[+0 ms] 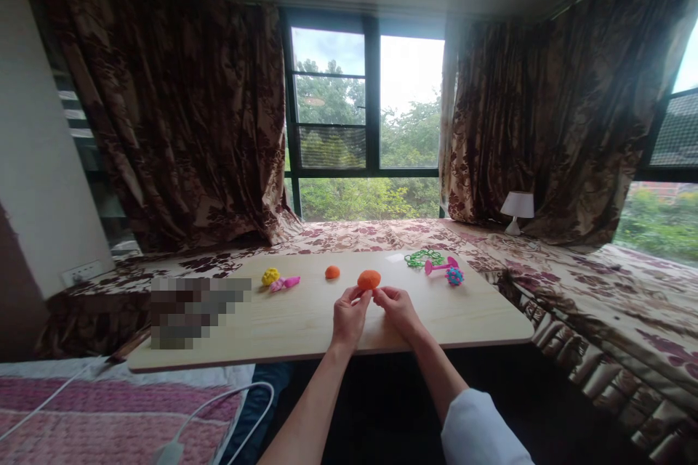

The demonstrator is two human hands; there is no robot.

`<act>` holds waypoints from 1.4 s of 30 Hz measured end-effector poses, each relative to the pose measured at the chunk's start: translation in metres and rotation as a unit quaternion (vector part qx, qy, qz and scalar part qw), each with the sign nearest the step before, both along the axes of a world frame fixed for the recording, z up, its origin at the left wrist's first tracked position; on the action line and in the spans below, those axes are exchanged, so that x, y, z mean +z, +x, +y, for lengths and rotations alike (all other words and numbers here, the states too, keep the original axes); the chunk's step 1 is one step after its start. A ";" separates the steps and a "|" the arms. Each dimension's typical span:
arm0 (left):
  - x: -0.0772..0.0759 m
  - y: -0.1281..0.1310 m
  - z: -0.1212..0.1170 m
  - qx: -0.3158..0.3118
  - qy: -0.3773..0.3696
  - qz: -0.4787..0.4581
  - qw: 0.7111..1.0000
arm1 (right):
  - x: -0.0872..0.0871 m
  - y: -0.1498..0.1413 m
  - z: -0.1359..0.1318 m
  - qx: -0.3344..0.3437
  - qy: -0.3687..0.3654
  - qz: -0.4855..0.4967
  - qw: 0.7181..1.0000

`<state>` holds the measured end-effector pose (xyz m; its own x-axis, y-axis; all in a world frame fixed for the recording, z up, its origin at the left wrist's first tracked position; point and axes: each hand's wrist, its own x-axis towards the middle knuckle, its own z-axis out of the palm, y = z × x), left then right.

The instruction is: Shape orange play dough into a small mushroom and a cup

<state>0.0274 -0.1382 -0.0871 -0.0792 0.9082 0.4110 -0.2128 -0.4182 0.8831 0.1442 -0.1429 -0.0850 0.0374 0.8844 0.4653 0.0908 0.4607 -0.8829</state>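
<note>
My left hand (349, 316) and my right hand (397, 307) meet over the middle of a light wooden table (305, 327), fingers pinched together just below an orange ball-like toy (369, 279). Both hands touch or hold its lower edge; the exact grip is too small to see. A smaller orange piece (332, 272) lies just left of it. A yellow knobbly toy (270, 276) and a pink piece (286, 282) lie further left. At the right are a green coiled toy (424, 257), a pink dumbbell-shaped toy (440, 266) and a blue spiky ball (454, 276).
A blurred-out patch (190, 309) covers the table's left part. Floral-covered seating (600, 290) wraps behind and to the right, with a small white lamp (517, 209). Brown curtains frame a window (371, 123). A pink blanket (98, 414) and white cables (229, 399) lie at the lower left.
</note>
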 end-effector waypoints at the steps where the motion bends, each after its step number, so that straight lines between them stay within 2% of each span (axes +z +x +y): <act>1: 0.000 0.000 0.000 0.000 -0.002 0.000 1.000 | -0.001 0.000 0.001 -0.003 0.001 -0.001 1.000; 9: 0.002 0.001 0.001 0.008 -0.009 -0.010 1.000 | -0.006 -0.006 0.007 -0.052 0.010 -0.024 0.998; 21: 0.005 0.000 -0.004 -0.022 -0.006 -0.004 1.000 | -0.008 -0.003 0.005 -0.064 0.026 -0.061 0.996; 31: 0.001 0.001 0.001 0.000 -0.008 -0.013 1.000 | -0.007 -0.005 0.006 -0.077 0.019 -0.070 0.994; 42: -0.004 -0.002 0.005 0.012 0.010 0.040 0.999 | -0.008 -0.005 0.006 -0.086 0.017 -0.076 0.993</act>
